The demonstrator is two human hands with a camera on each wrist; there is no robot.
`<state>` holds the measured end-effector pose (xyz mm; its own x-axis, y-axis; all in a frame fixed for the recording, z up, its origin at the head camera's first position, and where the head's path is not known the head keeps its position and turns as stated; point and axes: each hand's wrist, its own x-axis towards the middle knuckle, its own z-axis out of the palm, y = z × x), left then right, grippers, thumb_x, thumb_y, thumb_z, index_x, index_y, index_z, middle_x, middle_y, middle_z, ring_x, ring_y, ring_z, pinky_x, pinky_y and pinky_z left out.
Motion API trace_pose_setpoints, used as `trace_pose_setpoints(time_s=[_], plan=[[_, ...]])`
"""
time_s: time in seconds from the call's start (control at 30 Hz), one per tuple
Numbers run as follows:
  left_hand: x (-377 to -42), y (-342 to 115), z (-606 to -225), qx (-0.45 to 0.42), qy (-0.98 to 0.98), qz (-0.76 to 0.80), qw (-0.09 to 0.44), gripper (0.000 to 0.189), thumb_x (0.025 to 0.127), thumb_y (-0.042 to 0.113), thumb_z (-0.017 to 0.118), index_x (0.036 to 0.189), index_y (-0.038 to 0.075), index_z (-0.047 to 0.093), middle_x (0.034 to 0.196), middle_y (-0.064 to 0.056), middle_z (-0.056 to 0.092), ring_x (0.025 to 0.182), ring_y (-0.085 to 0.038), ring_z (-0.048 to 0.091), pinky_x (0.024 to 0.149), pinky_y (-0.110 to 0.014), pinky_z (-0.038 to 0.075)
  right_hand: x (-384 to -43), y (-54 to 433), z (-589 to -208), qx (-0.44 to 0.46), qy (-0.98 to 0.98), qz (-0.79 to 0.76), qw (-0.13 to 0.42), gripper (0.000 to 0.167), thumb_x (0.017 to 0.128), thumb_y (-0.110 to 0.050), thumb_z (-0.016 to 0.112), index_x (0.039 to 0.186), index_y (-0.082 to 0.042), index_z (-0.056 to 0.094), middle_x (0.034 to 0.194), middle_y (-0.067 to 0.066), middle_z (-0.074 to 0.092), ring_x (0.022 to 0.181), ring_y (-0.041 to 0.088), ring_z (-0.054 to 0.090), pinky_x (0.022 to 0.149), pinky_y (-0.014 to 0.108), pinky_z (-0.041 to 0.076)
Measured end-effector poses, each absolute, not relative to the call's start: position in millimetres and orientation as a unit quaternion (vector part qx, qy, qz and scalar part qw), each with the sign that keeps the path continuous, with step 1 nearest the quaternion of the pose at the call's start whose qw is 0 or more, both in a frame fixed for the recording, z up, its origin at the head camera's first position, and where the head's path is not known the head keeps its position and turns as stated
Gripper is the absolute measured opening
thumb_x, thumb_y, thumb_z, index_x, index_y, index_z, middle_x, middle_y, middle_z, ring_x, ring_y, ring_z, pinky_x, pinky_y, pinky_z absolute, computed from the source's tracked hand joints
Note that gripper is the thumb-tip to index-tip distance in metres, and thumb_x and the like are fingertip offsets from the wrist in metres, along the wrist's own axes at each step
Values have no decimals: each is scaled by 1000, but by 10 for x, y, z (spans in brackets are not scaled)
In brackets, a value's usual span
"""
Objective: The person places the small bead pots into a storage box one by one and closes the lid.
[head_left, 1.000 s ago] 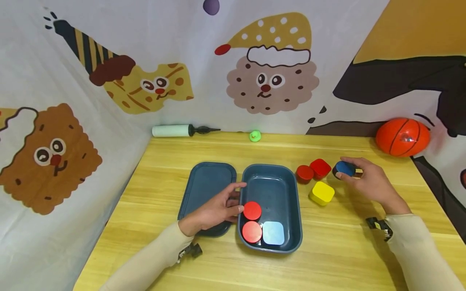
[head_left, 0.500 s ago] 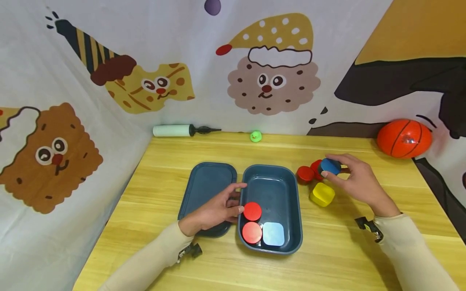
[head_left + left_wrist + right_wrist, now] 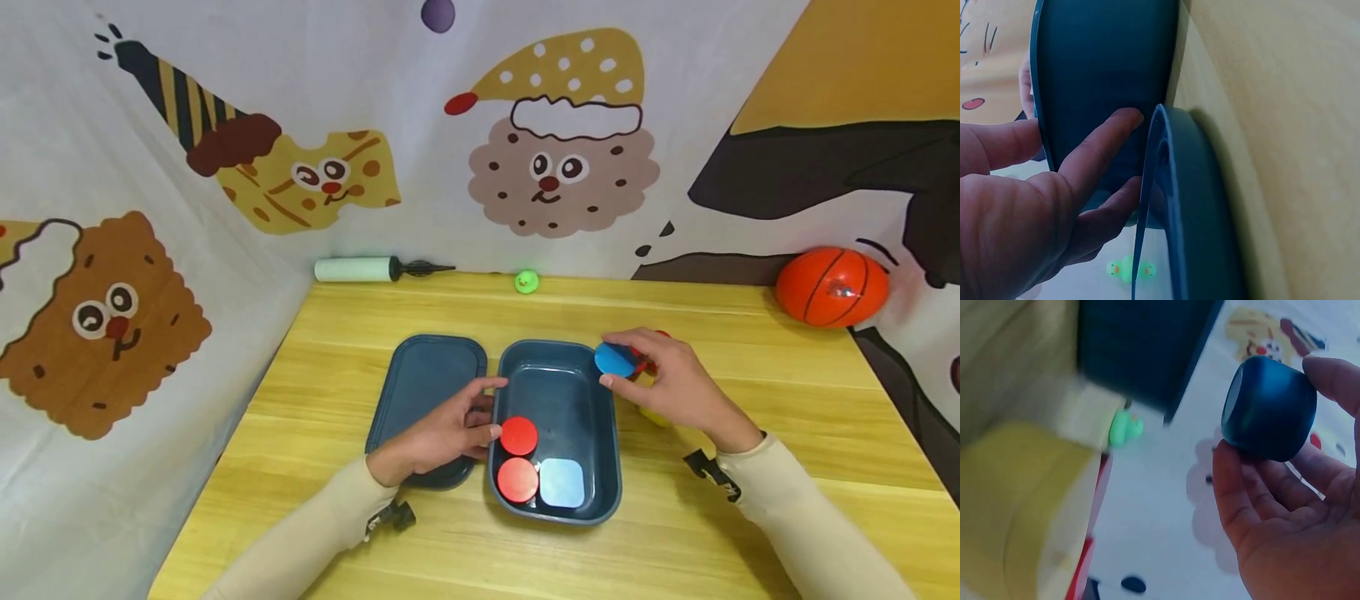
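My right hand (image 3: 678, 383) pinches a blue round block (image 3: 615, 361) between thumb and fingers, at the far right rim of a dark blue box (image 3: 617, 467). In the right wrist view the block (image 3: 1269, 409) appears as a short cylinder with rounded edges. My left hand (image 3: 450, 425) rests against the box's left side. The left wrist view shows its fairly straight fingers (image 3: 1100, 150) on the outer wall and its thumb at the rim. Inside the box, two red round blocks (image 3: 519, 437) and a light blue square block (image 3: 562, 483) sit at the near end.
Left of the box lies a dark blue lid (image 3: 427, 375). A yellow block (image 3: 654, 415) and red blocks (image 3: 651, 367) are partly hidden behind my right hand. At the back are a pump (image 3: 356, 269), a green toy duck (image 3: 527, 282) and an orange ball (image 3: 832, 287).
My right hand has carried the blue round block leftward, from the right of the red blocks, over them, to the box's right rim. The left hand has stayed in place.
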<state>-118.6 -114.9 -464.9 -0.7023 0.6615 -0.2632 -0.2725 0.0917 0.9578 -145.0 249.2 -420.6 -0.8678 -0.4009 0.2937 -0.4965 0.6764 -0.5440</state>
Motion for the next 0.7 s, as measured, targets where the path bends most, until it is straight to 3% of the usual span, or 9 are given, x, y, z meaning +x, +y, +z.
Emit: trace_pose_setpoints(time_s=[0.23, 0.43, 0.7], plan=[[-1198, -1141, -4650, 150, 650, 656, 353, 71, 108, 5, 59, 167, 23, 25, 154, -23, 43, 122, -26, 63, 92, -45, 63, -1349, 2201, -4237, 284, -902, 321, 46, 61, 84, -22, 91, 139, -10, 68, 135, 8, 70, 113, 26, 69, 86, 49, 65], [-1199, -1145, -4634, 148, 647, 658, 356, 70, 108, 5, 59, 166, 22, 25, 155, -23, 43, 126, -29, 63, 94, -47, 63, -1266, 1998, -4317, 314, -905, 287, 14, 58, 86, -28, 88, 139, -15, 69, 135, 1, 69, 119, 22, 67, 92, 45, 64], [-1184, -1157, -4658, 147, 642, 661, 359, 71, 108, 5, 59, 167, 21, 22, 157, -24, 42, 131, -31, 62, 95, -48, 63, -1137, 1868, -4488, 339, -909, 241, -4, 56, 89, -41, 85, 137, -18, 70, 132, -5, 67, 115, 12, 64, 95, 39, 62]])
